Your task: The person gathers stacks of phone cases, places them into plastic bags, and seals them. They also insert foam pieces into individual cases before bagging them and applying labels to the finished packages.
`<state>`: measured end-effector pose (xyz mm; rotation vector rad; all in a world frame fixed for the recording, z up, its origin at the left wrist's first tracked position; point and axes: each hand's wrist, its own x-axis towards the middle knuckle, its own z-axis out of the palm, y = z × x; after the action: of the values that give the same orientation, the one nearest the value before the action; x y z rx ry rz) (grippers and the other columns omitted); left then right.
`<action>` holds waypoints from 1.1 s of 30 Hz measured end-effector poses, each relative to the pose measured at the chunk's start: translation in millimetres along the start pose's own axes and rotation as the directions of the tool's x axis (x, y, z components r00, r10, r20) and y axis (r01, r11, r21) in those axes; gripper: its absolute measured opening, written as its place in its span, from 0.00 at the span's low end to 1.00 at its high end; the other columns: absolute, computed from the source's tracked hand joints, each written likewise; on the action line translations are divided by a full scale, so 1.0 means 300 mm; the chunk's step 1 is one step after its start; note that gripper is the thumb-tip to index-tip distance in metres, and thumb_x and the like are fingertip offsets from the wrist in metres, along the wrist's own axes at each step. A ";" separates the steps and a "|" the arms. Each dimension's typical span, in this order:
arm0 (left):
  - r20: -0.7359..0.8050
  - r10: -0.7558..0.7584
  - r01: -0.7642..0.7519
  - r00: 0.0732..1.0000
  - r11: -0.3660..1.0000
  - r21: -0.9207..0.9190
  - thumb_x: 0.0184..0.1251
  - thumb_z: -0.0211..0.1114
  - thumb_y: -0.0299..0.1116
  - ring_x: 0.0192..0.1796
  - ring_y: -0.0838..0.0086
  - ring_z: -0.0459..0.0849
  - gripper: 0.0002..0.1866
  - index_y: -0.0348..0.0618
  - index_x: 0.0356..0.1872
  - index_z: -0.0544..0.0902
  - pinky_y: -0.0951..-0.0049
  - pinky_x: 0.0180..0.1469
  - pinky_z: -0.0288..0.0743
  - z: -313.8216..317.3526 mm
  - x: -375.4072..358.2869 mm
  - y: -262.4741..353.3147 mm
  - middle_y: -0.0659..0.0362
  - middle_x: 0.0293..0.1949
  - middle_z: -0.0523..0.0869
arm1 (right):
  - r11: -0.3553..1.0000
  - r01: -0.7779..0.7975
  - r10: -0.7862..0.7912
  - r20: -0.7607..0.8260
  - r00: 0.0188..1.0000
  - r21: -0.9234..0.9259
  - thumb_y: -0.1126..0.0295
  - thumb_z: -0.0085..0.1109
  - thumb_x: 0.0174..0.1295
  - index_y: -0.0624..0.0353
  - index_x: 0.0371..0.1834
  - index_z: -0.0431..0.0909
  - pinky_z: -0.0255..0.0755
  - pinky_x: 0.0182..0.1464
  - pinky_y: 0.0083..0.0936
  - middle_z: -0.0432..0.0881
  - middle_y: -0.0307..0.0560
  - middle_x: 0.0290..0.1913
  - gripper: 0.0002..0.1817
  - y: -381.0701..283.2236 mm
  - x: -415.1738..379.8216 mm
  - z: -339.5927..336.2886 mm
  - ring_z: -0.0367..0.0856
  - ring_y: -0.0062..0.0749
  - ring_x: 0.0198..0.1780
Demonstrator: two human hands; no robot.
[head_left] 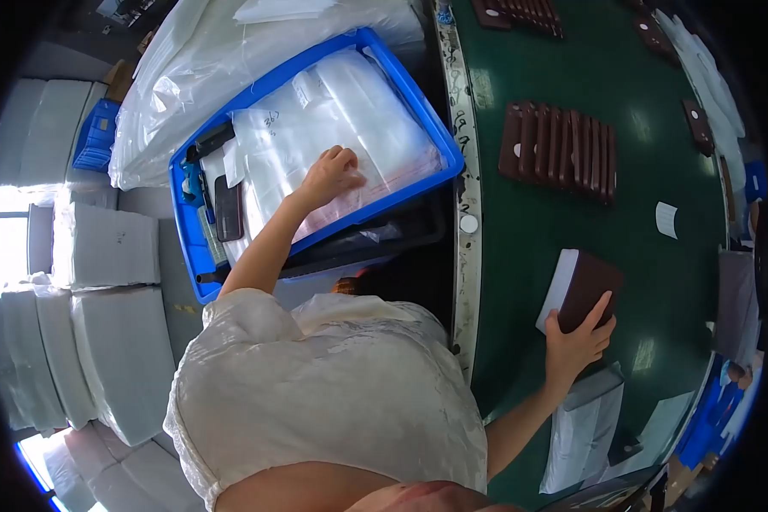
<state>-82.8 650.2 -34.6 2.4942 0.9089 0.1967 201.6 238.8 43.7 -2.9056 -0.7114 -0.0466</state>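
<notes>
Over a blue tray, my left hand rests on a stack of clear plastic bags. Its fingers are curled, and whether a bag is pinched in them does not show. My right hand grips the lower edge of a thick brown-covered notebook, its white page block facing left, on the green table. Beyond it, a row of similar brown notebooks lies overlapped, some with a round white sticker.
A dark phone and a blue tool lie in the tray's left side. A wrapped white package sits near my right forearm. White wrapped bales stack at left. A white label lies on the table.
</notes>
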 end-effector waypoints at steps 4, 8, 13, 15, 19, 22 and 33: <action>-0.226 0.065 -0.068 0.972 0.998 -0.002 0.72 0.64 0.36 0.37 0.63 0.83 0.08 0.42 0.43 0.78 0.65 0.41 0.77 0.051 0.030 -0.102 0.58 0.32 0.81 | 1.000 -0.013 0.013 0.011 1.000 0.008 0.54 0.69 0.51 0.33 0.83 0.47 0.59 0.67 0.63 0.56 0.68 0.75 0.55 0.004 -0.009 -0.024 0.61 0.68 0.71; -0.152 -0.265 0.141 0.952 0.823 -0.550 0.79 0.58 0.38 0.27 0.75 0.75 0.09 0.45 0.41 0.78 0.74 0.30 0.70 -0.045 0.093 -0.065 0.64 0.25 0.74 | 0.998 -0.063 0.062 0.047 0.997 0.019 0.54 0.69 0.50 0.32 0.83 0.47 0.59 0.68 0.63 0.55 0.67 0.75 0.56 0.004 -0.008 -0.030 0.61 0.68 0.71; 0.236 0.038 0.230 0.971 0.125 -0.965 0.82 0.54 0.41 0.20 0.85 0.64 0.12 0.47 0.38 0.76 0.82 0.21 0.58 -0.337 0.130 0.409 0.68 0.22 0.69 | 0.983 -0.111 0.096 0.108 0.989 0.144 0.55 0.71 0.49 0.37 0.83 0.48 0.59 0.69 0.58 0.57 0.67 0.75 0.57 0.031 -0.008 -0.058 0.61 0.64 0.73; 0.259 0.182 0.258 0.948 0.031 -0.966 0.82 0.54 0.42 0.19 0.86 0.62 0.12 0.48 0.38 0.75 0.82 0.19 0.56 -0.333 0.158 0.550 0.68 0.23 0.70 | 0.968 -0.161 0.141 0.110 0.984 0.193 0.56 0.71 0.48 0.40 0.84 0.48 0.60 0.70 0.56 0.58 0.67 0.75 0.58 0.061 -0.027 -0.107 0.61 0.62 0.73; 0.307 0.336 0.323 0.891 0.009 -0.946 0.82 0.55 0.43 0.17 0.87 0.62 0.12 0.47 0.41 0.76 0.84 0.17 0.56 -0.229 0.199 0.822 0.66 0.24 0.72 | 0.154 -0.231 -0.010 0.236 0.972 0.961 0.59 0.71 0.43 0.58 0.82 0.49 0.57 0.74 0.45 0.60 0.65 0.76 0.60 0.140 -0.175 -0.223 0.63 0.58 0.74; 0.329 0.466 0.391 0.821 -0.038 -0.920 0.83 0.53 0.44 0.17 0.86 0.63 0.14 0.47 0.38 0.75 0.84 0.18 0.57 -0.127 0.208 1.035 0.65 0.28 0.78 | -0.201 -0.264 0.159 0.298 0.941 0.943 0.61 0.74 0.36 0.71 0.79 0.51 0.56 0.76 0.38 0.65 0.63 0.74 0.63 0.218 -0.381 -0.216 0.66 0.52 0.74; 0.256 0.767 -0.105 0.589 0.387 -0.916 0.82 0.53 0.44 0.26 0.79 0.77 0.15 0.44 0.40 0.77 0.77 0.26 0.69 0.294 0.129 1.430 0.63 0.36 0.86 | 0.274 -0.251 0.279 0.173 0.945 0.928 0.62 0.75 0.35 0.64 0.78 0.57 0.56 0.75 0.44 0.65 0.62 0.72 0.60 0.177 -0.467 -0.304 0.63 0.54 0.75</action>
<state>216.7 354.8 93.0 1.5479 -0.2868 -0.0869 102.4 114.3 117.5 -1.7629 -0.0836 0.2884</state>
